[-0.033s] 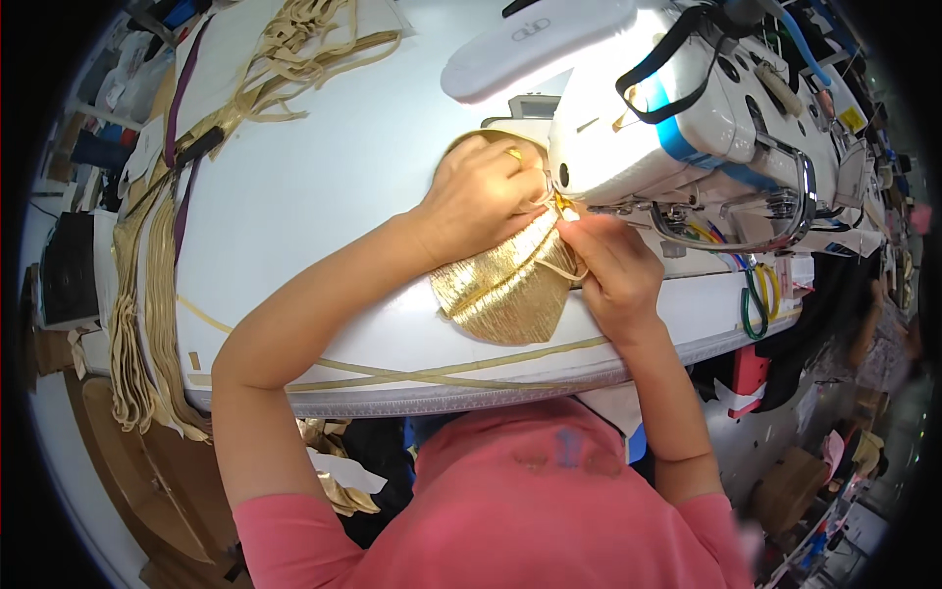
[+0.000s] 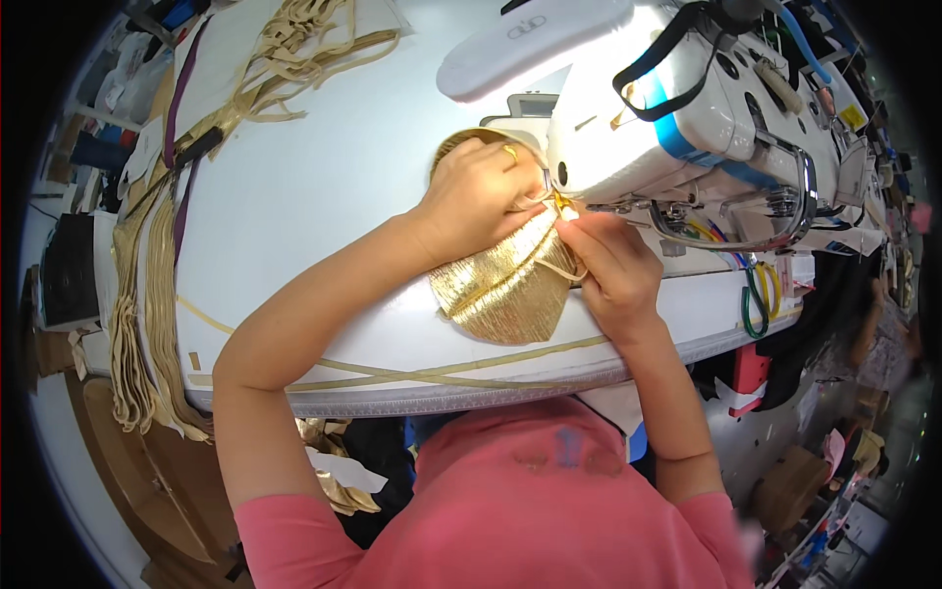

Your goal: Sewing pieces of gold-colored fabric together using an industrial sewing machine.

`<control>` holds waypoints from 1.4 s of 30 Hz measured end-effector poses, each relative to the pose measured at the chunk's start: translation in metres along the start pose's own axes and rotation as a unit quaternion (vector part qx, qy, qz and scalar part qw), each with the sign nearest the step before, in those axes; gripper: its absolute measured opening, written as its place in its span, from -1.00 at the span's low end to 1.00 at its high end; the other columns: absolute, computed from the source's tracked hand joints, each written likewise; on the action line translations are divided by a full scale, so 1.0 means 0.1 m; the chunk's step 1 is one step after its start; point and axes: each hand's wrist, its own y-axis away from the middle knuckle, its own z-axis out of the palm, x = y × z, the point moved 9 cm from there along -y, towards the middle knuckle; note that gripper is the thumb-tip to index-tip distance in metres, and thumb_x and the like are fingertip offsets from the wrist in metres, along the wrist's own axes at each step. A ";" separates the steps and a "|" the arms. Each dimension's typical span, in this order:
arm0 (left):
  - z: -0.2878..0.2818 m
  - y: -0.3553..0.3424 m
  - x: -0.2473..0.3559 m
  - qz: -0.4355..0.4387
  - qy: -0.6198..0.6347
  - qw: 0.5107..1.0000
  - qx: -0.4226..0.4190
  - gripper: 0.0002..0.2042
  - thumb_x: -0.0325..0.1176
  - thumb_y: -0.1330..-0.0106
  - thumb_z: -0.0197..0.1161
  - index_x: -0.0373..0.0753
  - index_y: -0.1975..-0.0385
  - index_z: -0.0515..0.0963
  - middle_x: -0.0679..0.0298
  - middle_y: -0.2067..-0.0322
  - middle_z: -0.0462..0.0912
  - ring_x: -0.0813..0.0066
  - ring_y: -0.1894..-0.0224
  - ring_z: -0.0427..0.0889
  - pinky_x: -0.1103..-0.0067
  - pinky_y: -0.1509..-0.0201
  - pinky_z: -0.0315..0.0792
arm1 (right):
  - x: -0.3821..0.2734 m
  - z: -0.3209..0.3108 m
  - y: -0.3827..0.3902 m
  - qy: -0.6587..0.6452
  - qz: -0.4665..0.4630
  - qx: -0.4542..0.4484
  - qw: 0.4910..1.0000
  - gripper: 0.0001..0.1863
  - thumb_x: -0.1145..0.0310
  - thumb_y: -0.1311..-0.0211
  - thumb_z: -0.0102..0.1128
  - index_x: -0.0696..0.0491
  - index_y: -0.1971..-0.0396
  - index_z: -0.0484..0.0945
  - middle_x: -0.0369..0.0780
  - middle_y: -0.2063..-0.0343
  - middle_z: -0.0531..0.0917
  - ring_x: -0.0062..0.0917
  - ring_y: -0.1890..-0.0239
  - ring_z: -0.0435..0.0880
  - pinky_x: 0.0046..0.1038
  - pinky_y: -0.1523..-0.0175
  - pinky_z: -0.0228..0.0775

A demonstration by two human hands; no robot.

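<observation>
A white sewing machine (image 2: 608, 137) fills the upper right, its needle area beside both hands. Under it lies a piece of crinkled metallic gold fabric (image 2: 500, 294) with a thin tan strip. My left hand (image 2: 476, 191), a yellow ring on one finger, is curled with bent fingers on the upper part of the fabric at the needle. My right hand (image 2: 613, 270) pinches the fabric edge just below the needle, near a small yellow-gold piece (image 2: 561, 201) at the presser foot.
Tangled tan strips (image 2: 294, 49) and hanging bundles of strips (image 2: 147, 324) lie at the table's left. A pale elongated plate (image 2: 530, 44) is at the back. Green and yellow loops (image 2: 760, 304) hang on the right. A measuring tape (image 2: 412, 402) lines the front edge (image 2: 471, 393).
</observation>
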 end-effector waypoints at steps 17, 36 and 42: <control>0.07 0.00 0.31 0.183 -0.166 0.965 -0.087 -0.88 -0.38 -0.07 0.34 -0.20 0.40 0.67 0.37 0.32 0.61 0.44 0.13 0.57 0.45 0.07 0.40 | -0.09 -0.04 0.08 -0.048 -0.146 -0.042 0.987 -0.58 0.57 0.20 0.26 0.19 0.19 0.69 -0.23 0.30 0.66 -0.33 0.24 0.66 -0.33 0.18 0.59; 0.08 0.17 0.21 0.075 0.070 0.983 -0.151 -0.68 -0.54 -0.20 0.31 -0.28 0.01 0.64 0.21 0.07 0.66 0.18 -0.01 0.62 0.34 -0.06 0.52 | 0.81 0.42 0.15 -0.148 0.247 -0.036 0.957 -0.72 0.20 -0.18 0.46 0.06 0.27 0.64 -0.33 0.40 0.68 -0.65 0.40 0.58 -0.50 0.26 0.46; 0.12 0.21 0.26 0.083 0.080 0.980 -0.160 -0.63 -0.56 -0.14 0.33 -0.31 0.00 0.64 0.15 0.04 0.65 0.08 -0.02 0.61 0.33 -0.09 0.53 | 0.67 0.41 0.08 -0.120 0.224 -0.030 0.967 -0.82 0.30 -0.14 0.46 0.03 0.31 0.71 -0.40 0.43 0.70 -0.70 0.45 0.56 -0.54 0.31 0.44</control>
